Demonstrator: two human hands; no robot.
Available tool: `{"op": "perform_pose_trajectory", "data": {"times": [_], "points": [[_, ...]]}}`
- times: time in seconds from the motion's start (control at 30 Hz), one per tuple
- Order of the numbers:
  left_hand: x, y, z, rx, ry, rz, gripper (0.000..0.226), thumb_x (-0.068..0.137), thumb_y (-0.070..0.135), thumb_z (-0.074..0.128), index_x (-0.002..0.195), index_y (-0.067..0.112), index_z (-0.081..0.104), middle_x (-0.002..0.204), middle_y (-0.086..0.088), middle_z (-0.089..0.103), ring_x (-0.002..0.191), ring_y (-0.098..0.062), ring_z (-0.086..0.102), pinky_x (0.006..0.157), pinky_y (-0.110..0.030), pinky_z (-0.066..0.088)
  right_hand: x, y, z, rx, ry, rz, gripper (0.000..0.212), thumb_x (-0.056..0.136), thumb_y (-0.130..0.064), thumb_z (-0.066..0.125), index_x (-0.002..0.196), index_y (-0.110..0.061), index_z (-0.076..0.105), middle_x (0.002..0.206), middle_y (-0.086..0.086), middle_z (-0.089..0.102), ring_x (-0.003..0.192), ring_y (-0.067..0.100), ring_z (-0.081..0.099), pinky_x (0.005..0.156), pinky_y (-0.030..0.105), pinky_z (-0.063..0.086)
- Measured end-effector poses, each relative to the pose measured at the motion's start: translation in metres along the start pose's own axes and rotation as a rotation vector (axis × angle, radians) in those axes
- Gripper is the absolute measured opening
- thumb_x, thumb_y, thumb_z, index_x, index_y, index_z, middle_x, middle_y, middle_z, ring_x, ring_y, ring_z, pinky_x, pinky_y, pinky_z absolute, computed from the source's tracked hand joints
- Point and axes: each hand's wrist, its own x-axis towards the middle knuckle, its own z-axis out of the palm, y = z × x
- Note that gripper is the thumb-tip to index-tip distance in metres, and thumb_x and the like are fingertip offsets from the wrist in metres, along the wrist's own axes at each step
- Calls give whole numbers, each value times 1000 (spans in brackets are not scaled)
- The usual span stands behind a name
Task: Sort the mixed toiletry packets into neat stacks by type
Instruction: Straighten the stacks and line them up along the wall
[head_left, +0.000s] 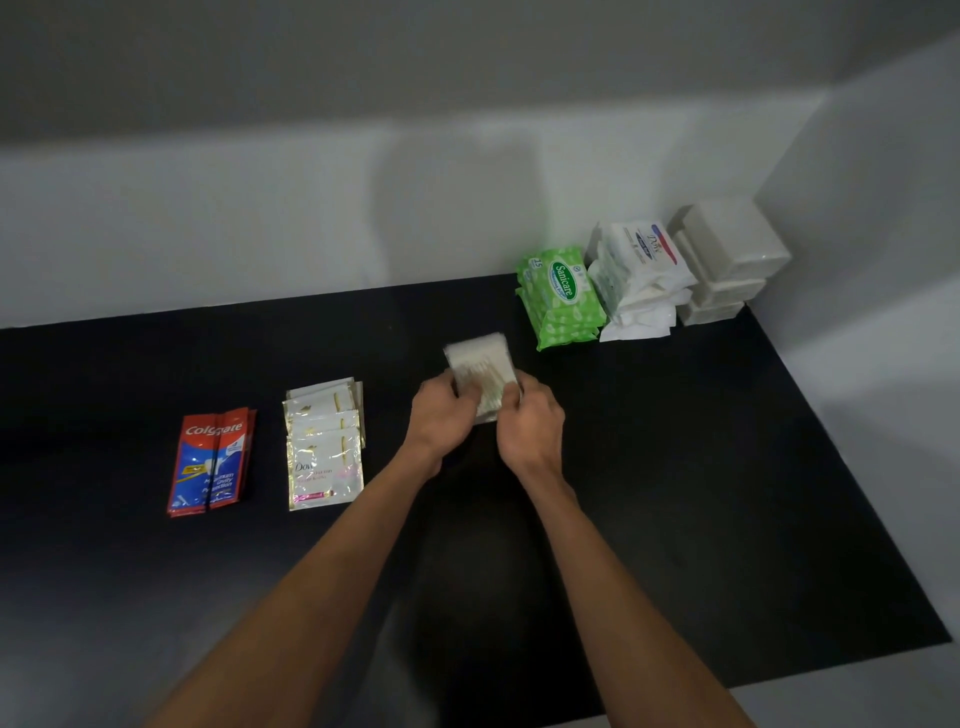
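Left hand (441, 410) and right hand (530, 426) both grip the near end of a blurred bundle of clear packets (480, 364) at mid-worktop (675, 467), between the Dove sachets (324, 447) and the green wipes stack (561, 299); judged risk: slick film lets packets slide out and scatter, or a loose set-down nudges either neighbour.

On the black table (727, 519), red Colgate sachets (210, 462) lie at the left, with white Dove sachets (324, 447) just right of them. Far right, stacked side by side, stand green Sanicare packs (563, 299), white soft packs (641, 280) and pale blocks (727, 260) in the corner.
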Motion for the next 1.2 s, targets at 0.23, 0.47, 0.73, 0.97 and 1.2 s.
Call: {"op": "perform_pose_trajectory", "data": {"times": [0.23,0.47,0.73,0.97,1.2], "points": [[1,-1,2,25,-34,-39,63,106,22,55,162,14,28,144,-4,63,125,-21,64,100,-33,53,-6,2,4,7,111,80,20,111,-25,49,130,-20,47,110,9,70,94,22,69,58,24,46],[8,-5,4,83,11,69,38,108,18,55,146,17,55,137,-2,67,124,-18,65,90,-22,51,6,4,13,24,104,14,37,113,-26,43,144,-11,57,122,12,72,111,25,69,72,19,46],[39,4,-6,193,-16,135,44,109,16,45,153,16,43,143,-8,62,125,-22,62,92,-28,51,36,-4,28,60,90,-16,38,113,-24,42,146,-13,58,123,13,72,115,30,67,87,34,54],[72,9,-11,229,40,140,39,111,19,47,149,13,47,136,-8,66,120,-24,66,95,-33,55,67,-25,36,99,116,19,36,113,-23,41,136,-7,64,112,12,75,104,28,70,84,36,54],[87,17,-13,202,66,164,30,109,17,47,137,10,58,119,-10,71,101,-21,67,96,-45,57,86,-34,42,76,128,42,36,114,-21,38,118,-6,70,98,10,72,91,26,69,77,34,50]]}}
